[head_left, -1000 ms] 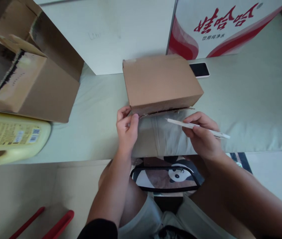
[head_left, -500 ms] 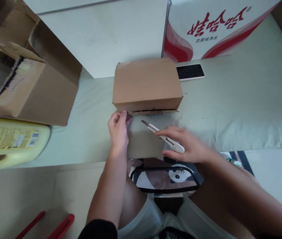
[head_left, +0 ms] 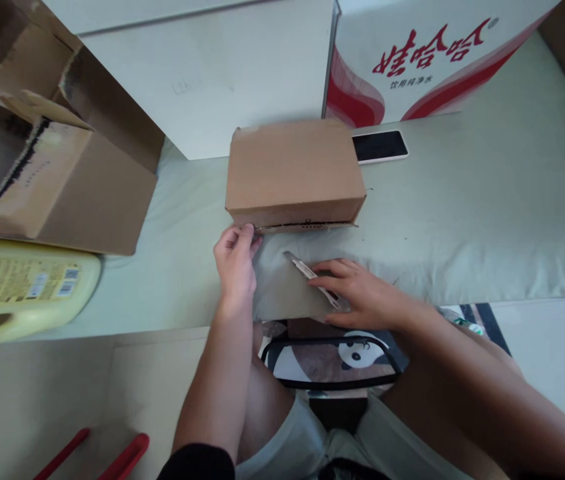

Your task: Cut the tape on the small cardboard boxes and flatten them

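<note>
A small brown cardboard box (head_left: 295,163) sits on the pale green cloth, with a ragged dark-edged flap along its near lower side. My left hand (head_left: 236,257) pinches that flap at its left corner between thumb and fingers. To the right, a white utility knife (head_left: 303,268) lies on the cloth, blade out and pointing up-left toward the box. Over its handle is my right hand (head_left: 357,293), palm down, fingers spread and touching or nearly touching the knife. The fingers partly cover the handle.
A phone (head_left: 381,146) lies behind the box's right side. White cartons (head_left: 257,73) stand at the back. On the left are an opened cardboard box (head_left: 97,180) and a yellow jug (head_left: 77,283). A panda-printed item (head_left: 307,363) is between my knees.
The utility knife has come down onto the cloth and turned on its side. My right hand has moved from behind it to above it. My left hand keeps its hold.
</note>
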`<state>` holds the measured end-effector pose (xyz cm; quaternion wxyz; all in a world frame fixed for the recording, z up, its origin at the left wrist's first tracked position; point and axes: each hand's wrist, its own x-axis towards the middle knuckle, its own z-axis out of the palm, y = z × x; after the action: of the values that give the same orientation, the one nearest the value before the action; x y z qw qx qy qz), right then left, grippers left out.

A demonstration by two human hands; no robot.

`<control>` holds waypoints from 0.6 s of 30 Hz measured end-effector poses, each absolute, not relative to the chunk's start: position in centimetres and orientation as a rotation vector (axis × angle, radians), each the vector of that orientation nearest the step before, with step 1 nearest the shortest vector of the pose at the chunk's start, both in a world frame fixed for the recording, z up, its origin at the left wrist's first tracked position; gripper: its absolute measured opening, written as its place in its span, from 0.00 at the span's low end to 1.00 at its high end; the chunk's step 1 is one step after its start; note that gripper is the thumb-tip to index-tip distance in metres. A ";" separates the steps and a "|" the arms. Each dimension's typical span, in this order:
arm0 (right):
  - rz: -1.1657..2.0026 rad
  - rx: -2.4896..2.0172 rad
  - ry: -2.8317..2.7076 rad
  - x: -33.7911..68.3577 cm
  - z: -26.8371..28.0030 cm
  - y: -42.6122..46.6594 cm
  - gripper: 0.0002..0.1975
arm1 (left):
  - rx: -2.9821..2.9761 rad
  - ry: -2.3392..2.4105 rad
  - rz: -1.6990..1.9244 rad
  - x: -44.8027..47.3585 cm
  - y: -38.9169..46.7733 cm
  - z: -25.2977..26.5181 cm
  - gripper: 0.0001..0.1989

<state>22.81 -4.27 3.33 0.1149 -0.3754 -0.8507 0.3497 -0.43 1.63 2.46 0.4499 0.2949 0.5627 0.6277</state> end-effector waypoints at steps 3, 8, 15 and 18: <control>0.970 -1.124 -2.454 22.7 3.5 -4.3 0.22 | 0.721 1.365 1.567 -0.5 1.9 2.5 0.27; 0.953 -1.103 -2.253 22.7 4.1 -4.0 0.13 | 0.658 1.357 1.599 -1.0 2.3 2.8 0.23; 0.753 -1.168 -1.961 22.9 5.2 -3.7 0.08 | 0.608 1.303 1.649 -1.6 2.4 2.5 0.26; 0.676 -1.281 -1.810 23.1 5.0 -3.6 0.07 | 0.621 1.301 1.641 -1.8 2.5 2.3 0.26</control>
<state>23.05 -3.61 5.00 0.4001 -0.5064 -0.7155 0.2674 -1.84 2.51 2.32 0.4606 0.2524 0.5287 0.6668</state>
